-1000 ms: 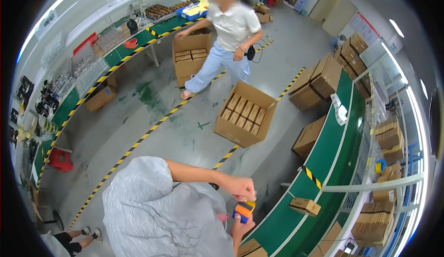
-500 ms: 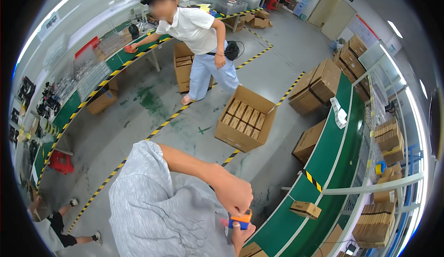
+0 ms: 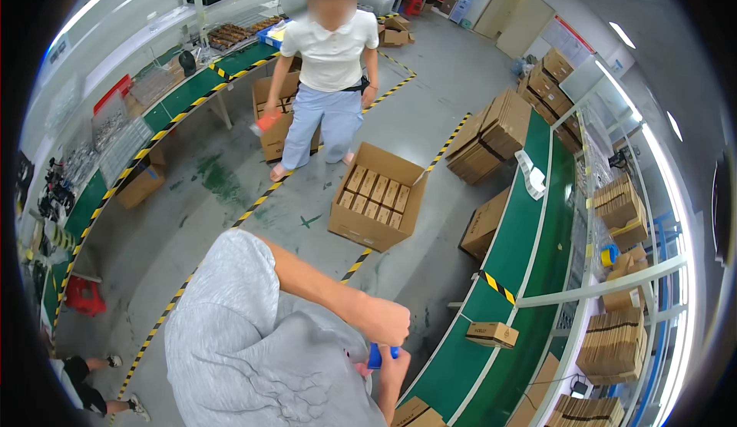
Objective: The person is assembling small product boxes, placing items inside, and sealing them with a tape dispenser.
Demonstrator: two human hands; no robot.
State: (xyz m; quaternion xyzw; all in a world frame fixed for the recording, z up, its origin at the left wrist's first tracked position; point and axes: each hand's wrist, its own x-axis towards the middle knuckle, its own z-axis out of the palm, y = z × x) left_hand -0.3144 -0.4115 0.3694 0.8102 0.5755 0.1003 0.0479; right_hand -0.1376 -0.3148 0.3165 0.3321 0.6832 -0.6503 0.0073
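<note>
My left arm reaches out of a grey sleeve across my body, and my left hand (image 3: pixel 381 321) is a closed fist sitting on top of a small blue tool (image 3: pixel 375 356). From the lower edge my right hand (image 3: pixel 394 367) comes up and grips the same tool from below. Most of the tool is hidden between the two hands. Both hands hover beside the near end of a green conveyor belt (image 3: pixel 461 365), where a small brown box (image 3: pixel 491 334) lies.
Another person in a white shirt (image 3: pixel 330 58) stands facing me behind an open carton of smaller boxes (image 3: pixel 376 196), a red thing (image 3: pixel 267 120) in one hand. Stacked flat cartons (image 3: pixel 491 131) line the conveyor. Someone's legs (image 3: pixel 92 385) show at lower left, beside a red stool (image 3: pixel 80 296).
The other person has walked closer and turned to face me. My hands stayed together on the tool and shifted slightly; its orange part no longer shows.
</note>
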